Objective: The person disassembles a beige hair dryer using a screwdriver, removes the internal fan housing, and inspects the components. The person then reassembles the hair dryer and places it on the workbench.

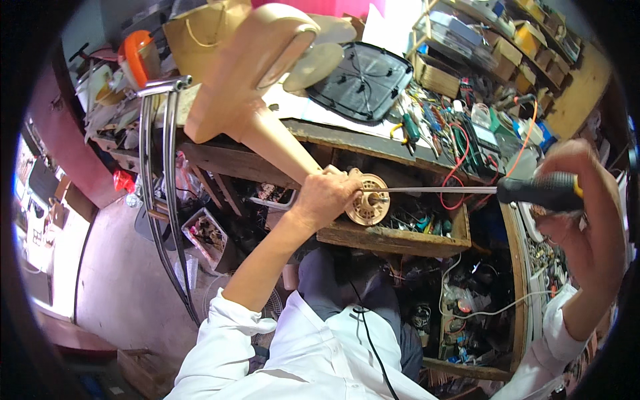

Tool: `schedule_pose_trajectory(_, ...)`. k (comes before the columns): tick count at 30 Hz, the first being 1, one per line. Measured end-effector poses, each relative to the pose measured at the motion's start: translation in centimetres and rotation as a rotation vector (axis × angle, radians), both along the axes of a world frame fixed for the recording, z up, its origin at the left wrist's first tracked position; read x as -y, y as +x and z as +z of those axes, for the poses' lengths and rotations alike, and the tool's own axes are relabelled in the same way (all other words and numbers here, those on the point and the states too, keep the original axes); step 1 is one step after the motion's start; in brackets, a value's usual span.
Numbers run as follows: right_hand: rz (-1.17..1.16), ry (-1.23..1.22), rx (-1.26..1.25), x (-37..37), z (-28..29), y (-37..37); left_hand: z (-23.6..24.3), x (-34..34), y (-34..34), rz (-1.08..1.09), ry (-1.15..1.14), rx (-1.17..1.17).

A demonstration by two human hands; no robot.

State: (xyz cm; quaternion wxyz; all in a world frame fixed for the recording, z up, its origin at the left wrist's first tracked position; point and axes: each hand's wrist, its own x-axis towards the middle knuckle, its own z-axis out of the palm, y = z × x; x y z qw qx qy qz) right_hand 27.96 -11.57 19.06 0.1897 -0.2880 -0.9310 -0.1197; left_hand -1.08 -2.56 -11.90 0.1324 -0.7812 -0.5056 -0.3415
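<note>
Right grip [595, 207] blurred; glare [399, 25] above.

Smooth plastic appliance housing [225, 77]; screwdriver shaft [440, 190] of shiny metal, its handle [533, 192] of matt plastic; rough wooden drawer [400, 241]; glossy plastic panel [343, 80]; creased cloth shirt [313, 363].

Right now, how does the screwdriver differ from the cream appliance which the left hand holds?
The screwdriver is slim; the cream appliance is bulky. The screwdriver's handle is mainly black, while the appliance is mainly cream. The screwdriver lies nearly level across the picture; the appliance slants. Both end near the left hand.
</note>
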Motion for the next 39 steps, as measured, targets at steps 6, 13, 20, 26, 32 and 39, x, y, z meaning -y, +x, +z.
schedule_pose_trajectory(6, 0.005, 0.029, 0.095, 0.2, 0.9, 1.0, 0.4, -0.5, 0.7, -0.033, -0.025, 0.004)
schedule_pose_trajectory(13, -0.155, -0.024, -0.125, 0.9, -0.2, -1.3, -0.1, -0.7, 0.1, -0.042, -0.064, -0.001)
schedule_pose_trajectory(20, 0.084, -0.031, -0.049, 0.2, 0.3, -0.6, -0.1, -0.8, 0.1, -0.056, -0.034, 0.031)
schedule_pose_trajectory(26, -0.158, -0.128, 0.057, 1.5, 1.6, 0.1, -0.2, -0.7, 0.4, -0.054, -0.082, 0.005)
schedule_pose_trajectory(32, -0.012, -0.050, -0.050, 1.8, 0.3, -1.0, 0.2, -0.6, 0.1, -0.096, 0.042, 0.030)
schedule_pose_trajectory(39, 0.075, 0.038, -0.128, 1.6, -1.1, -1.5, 0.4, -0.5, -0.1, -0.121, 0.045, 0.022)
